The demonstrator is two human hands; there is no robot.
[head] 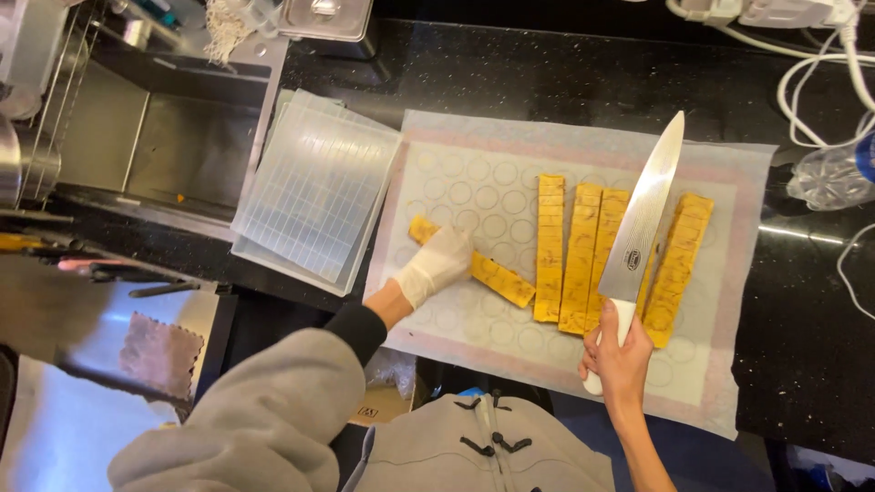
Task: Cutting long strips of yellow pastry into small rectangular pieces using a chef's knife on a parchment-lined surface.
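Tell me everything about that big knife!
The chef's knife has a long, wide, shiny metal blade that narrows to a point, with a small dark oval mark near its heel, and a white handle. The right hand, bare, has its grip wrapped around the handle. The blade points away from the person, tilted slightly right, lying over the yellow cake strips on the baking mat. Whether the blade touches the strips is unclear.

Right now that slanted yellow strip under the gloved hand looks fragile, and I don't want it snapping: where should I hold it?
Pinch the slanted yellow strip across its long edges near the middle, from above. It lies flat on the baking mat, long and thin; an end grip might bend it.
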